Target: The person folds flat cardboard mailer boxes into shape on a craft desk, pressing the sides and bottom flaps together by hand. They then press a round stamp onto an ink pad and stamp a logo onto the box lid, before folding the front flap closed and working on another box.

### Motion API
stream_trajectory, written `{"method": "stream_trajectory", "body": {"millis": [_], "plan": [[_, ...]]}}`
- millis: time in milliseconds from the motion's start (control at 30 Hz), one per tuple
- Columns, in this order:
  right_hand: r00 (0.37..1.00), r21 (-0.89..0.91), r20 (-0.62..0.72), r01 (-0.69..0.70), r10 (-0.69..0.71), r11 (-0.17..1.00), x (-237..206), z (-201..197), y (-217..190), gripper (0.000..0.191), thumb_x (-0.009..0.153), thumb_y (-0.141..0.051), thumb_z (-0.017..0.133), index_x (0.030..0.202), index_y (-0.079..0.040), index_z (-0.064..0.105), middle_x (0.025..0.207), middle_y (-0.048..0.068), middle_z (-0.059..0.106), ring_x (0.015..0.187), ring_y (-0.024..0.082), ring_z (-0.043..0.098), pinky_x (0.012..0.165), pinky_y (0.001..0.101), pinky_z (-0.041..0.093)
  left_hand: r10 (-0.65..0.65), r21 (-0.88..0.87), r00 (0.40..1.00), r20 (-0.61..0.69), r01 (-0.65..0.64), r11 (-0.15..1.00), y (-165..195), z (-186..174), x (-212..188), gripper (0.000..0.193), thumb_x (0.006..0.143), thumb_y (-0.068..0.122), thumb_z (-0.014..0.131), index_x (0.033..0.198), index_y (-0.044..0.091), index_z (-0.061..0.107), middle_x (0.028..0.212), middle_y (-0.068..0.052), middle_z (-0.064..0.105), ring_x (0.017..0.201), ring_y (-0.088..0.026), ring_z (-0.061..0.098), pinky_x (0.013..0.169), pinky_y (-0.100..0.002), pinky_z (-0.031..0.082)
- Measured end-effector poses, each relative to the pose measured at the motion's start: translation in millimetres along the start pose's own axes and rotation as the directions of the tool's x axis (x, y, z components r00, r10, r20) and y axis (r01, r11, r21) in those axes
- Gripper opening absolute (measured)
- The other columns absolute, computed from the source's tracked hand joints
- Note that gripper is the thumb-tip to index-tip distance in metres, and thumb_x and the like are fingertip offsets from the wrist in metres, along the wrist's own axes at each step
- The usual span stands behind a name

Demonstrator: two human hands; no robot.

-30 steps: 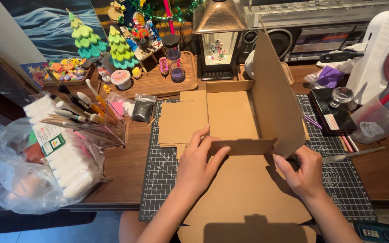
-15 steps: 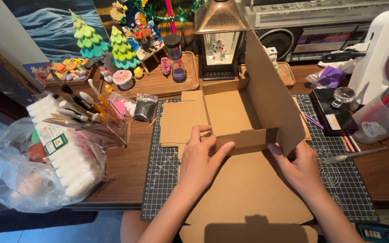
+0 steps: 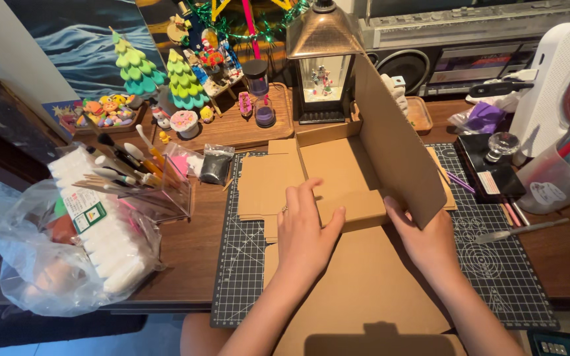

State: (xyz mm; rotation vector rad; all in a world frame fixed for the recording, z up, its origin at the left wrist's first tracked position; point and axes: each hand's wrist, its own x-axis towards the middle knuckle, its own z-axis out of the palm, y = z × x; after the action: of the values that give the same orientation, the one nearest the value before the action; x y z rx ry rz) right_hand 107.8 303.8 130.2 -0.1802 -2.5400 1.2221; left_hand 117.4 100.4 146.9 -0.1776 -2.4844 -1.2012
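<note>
while the left hand (image 3: 308, 227) lays its fingers (image 3: 311, 196) spread and flat on a folded front wall of the flat brown cardboard box (image 3: 338, 173), the right hand (image 3: 425, 238) clamps thumb and fingers on the base of the tall upright side flap (image 3: 390, 142). the box lies on the black gridded cutting mat (image 3: 242, 264) on the wooden counter (image 3: 189, 247). folding the walls looks to be the step in hand; the next move calls for keeping that crease pinned. a clear acrylic holder (image 3: 156, 184) carries brushes, and a crumpled plastic bag (image 3: 54, 264) holds white foam pieces.
</note>
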Motion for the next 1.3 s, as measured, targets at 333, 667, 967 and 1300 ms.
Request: {"method": "stream_trajectory", "body": {"millis": [333, 667, 967, 1300], "plan": [[1.000, 0.082, -0.021, 0.000, 0.002, 0.997, -10, 2, -1, 0.034, 0.092, -0.032, 0.071, 0.107, -0.002, 0.070, 0.088, 0.010, 0.075, 0.076, 0.021, 0.073, 0.068, 0.0357, 0.054, 0.362, 0.265, 0.932, 0.000, -0.349, 0.899, -4, -8, -18, 0.038, 0.077, 0.045, 0.078, 0.088, 0.009, 0.071, 0.122, -0.022, 0.053, 0.124, -0.040, 0.047, 0.109, -0.068, 0.019], [0.997, 0.190, 0.060, -0.069, 0.058, 0.979, -15, 0, 15, 0.033, 0.093, -0.027, 0.075, 0.113, -0.001, 0.071, 0.087, 0.012, 0.070, 0.072, 0.015, 0.060, 0.067, 0.0320, 0.049, 0.434, 0.326, 0.896, 0.097, -0.440, 0.837, -9, -6, -25, 0.028, 0.084, 0.034, 0.080, 0.084, 0.008, 0.069, 0.086, -0.007, 0.064, 0.103, -0.028, 0.060, 0.119, -0.062, 0.023], [0.990, -0.116, 0.099, 0.107, -0.096, 0.988, -38, -28, 12, 0.046, 0.094, -0.043, 0.066, 0.116, -0.004, 0.073, 0.106, 0.016, 0.071, 0.089, 0.027, 0.070, 0.079, 0.0382, 0.053, 0.417, 0.302, 0.901, 0.117, -0.432, 0.850, 31, 10, -36, 0.026, 0.080, 0.031, 0.078, 0.079, 0.005, 0.071, 0.076, -0.012, 0.069, 0.090, -0.034, 0.066, 0.121, -0.059, 0.022], [0.901, -0.304, 0.434, 0.135, 0.010, 0.943, 23, -16, -24, 0.032, 0.085, -0.033, 0.066, 0.100, -0.008, 0.078, 0.079, 0.016, 0.076, 0.074, 0.035, 0.077, 0.075, 0.0440, 0.060, 0.189, 0.239, 0.855, 0.484, -0.336, 0.911, 75, 13, -49, 0.065, 0.076, 0.045, 0.077, 0.114, -0.006, 0.064, 0.106, -0.024, 0.067, 0.107, -0.039, 0.064, 0.118, -0.065, 0.013]]}}
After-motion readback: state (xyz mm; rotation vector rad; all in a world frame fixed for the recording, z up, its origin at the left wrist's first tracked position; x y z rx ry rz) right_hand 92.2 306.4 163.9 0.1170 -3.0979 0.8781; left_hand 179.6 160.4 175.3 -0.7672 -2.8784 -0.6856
